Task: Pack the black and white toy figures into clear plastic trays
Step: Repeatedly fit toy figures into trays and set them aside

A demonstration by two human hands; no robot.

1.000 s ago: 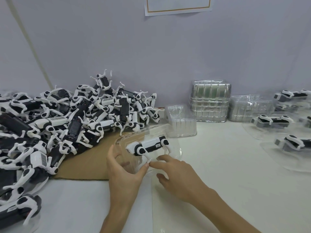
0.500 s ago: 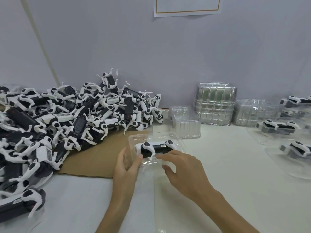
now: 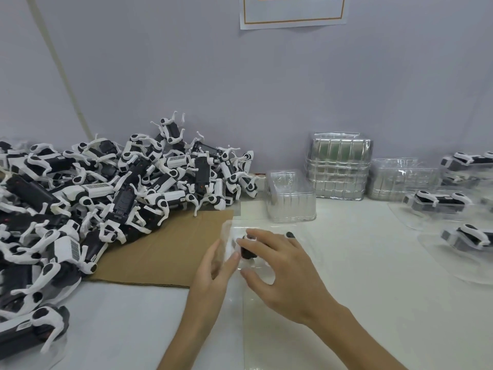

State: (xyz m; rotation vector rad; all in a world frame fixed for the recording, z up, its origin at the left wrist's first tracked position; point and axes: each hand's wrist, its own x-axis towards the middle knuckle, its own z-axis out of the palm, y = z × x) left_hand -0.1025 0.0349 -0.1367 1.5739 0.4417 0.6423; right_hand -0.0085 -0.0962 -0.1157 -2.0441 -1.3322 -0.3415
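Note:
A clear plastic tray (image 3: 229,228) lies flat on the white table in front of me. Inside it lies a black and white toy figure (image 3: 247,251), mostly hidden under my right hand (image 3: 286,271), whose spread fingers press down on it. My left hand (image 3: 213,273) pinches the tray's left wall, thumb on the inner side and fingers along the outside. A large pile of loose toy figures (image 3: 106,193) covers the table's left side.
Brown cardboard (image 3: 165,249) lies under the pile's near edge. Stacks of empty clear trays (image 3: 290,196) (image 3: 338,166) (image 3: 400,180) stand along the wall. Packed trays with figures (image 3: 440,201) (image 3: 466,236) sit at the right.
The tray with the figure went from tilted up in my left hand to lying flat on the table. My right hand moved over the figure and now covers it.

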